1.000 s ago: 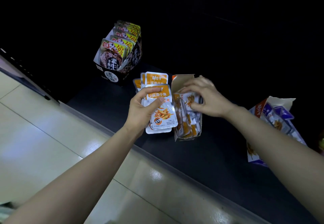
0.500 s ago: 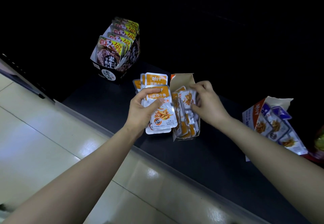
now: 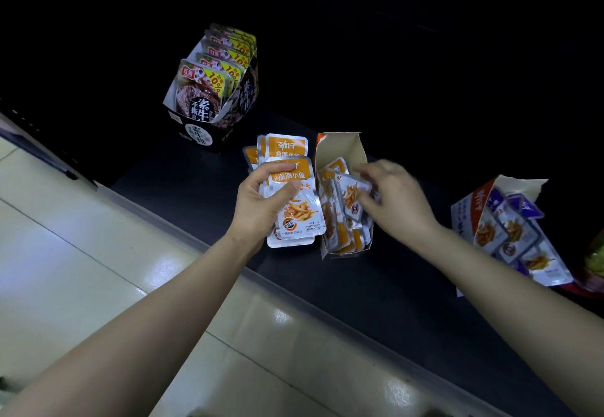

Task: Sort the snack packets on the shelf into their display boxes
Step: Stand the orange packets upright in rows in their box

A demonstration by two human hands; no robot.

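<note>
My left hand (image 3: 261,204) grips a stack of orange fish-snack packets (image 3: 299,214) just above the dark shelf (image 3: 196,194). More orange packets (image 3: 284,148) lie behind that stack. To the right stands an open orange display box (image 3: 340,148) with several orange packets inside. My right hand (image 3: 395,201) is over the box and pinches one orange packet (image 3: 351,196) at its mouth.
A black display box (image 3: 215,119) full of dark meat-snack packets stands at the back left. A torn box of purple packets (image 3: 510,233) lies at the right. The shelf's front edge (image 3: 294,289) runs diagonally above a pale tiled floor (image 3: 65,253).
My right hand has drawn back from deep in the orange box and now pinches a single packet at its opening. My left hand has kept its stack in place.
</note>
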